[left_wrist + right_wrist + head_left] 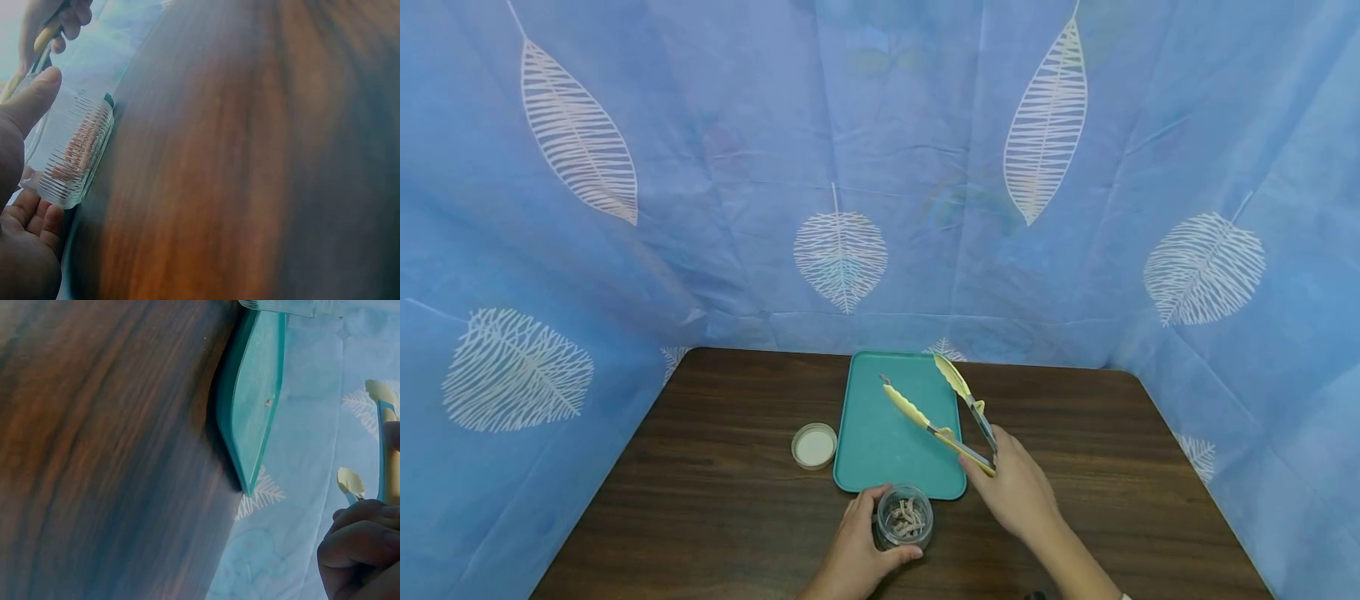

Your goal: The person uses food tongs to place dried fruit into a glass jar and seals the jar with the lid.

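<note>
My left hand (pixel 857 546) grips a clear ribbed jar (pixel 931 525) near the front of the table, thumb on the near side and fingers on the far side. Short brownish pieces (pixel 907 518) lie inside the jar, and they show through its wall in the left wrist view. A pair of tongs with yellow tips (pixel 910 406) is in my right hand (pixel 1018 487), its two arms spread apart over the tray. Below them is a turquoise tray (pixel 868 467). One small brownish piece (pixel 268 402) lies on the tray in the right wrist view.
A round lid (pixel 814 446) with a pale inside lies left of the tray on the dark wooden table (pixel 715 500). Blue cloth (pixel 737 167) with white leaf prints hangs behind the table and on both sides. A small dark object (pixel 1035 596) shows at the bottom edge.
</note>
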Demonstrator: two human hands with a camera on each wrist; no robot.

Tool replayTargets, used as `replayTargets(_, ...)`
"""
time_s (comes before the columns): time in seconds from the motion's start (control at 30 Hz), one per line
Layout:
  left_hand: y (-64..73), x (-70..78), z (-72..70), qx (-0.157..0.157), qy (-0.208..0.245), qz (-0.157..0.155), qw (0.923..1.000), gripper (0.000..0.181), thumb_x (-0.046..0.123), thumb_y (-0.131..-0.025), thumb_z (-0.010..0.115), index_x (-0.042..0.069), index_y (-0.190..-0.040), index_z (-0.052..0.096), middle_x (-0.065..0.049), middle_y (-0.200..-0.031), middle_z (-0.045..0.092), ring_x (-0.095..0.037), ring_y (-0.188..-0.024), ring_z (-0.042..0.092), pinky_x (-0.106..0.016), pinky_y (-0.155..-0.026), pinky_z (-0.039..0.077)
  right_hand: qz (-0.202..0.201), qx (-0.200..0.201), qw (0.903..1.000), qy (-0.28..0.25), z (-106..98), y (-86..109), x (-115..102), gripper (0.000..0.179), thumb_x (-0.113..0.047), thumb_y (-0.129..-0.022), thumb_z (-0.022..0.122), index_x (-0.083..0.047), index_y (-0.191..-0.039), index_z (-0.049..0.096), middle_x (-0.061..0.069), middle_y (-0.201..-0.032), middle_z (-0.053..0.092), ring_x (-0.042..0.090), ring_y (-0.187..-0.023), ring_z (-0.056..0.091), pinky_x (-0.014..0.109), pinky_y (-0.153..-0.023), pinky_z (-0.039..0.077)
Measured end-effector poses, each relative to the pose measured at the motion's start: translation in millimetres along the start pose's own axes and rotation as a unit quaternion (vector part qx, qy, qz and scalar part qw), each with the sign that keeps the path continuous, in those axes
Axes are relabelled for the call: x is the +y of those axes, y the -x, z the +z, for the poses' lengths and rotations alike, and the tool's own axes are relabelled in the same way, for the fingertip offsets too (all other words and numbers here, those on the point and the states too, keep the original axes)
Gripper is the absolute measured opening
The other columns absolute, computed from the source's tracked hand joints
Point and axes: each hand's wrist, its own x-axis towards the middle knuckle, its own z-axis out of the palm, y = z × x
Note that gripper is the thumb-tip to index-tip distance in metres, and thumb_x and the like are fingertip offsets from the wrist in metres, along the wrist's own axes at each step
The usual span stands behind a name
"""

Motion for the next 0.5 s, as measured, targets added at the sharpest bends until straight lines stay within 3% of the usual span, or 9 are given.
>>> replayTargets(0.2,0.1,-1.7,-0.4,-0.006,0.004,0.001,1.0000,0.094,0.049,-0.080,0.096,0.010,-0.152,0.050,-0.010,-0.142,0.060,-0.028,-0.123,0.060,-0.038,-0.097,0.058,-0.012,0.002,0.9999,0.002,12.9,-14.5,-6.4,0.086,-0.052,-0.106,0.067,0.009,-0.160,0.040,0.034,-0.152,0.057,0.052,-0.135,0.062,0.067,-0.105,0.055)
replayTargets(0.5,0.6,-0.7,0.6,-0.007,0.006,-0.002,1.0000,0.094,0.049,-0.080,0.096,0.010,-0.151,0.051,-0.009,-0.142,0.061,-0.028,-0.124,0.059,-0.038,-0.098,0.059,-0.017,0.009,0.9995,0.023,30.9,-30.3,-11.8,0.081,-0.041,-0.105,0.073,0.011,-0.159,0.042,0.035,-0.154,0.056,0.052,-0.135,0.062,0.067,-0.106,0.055)
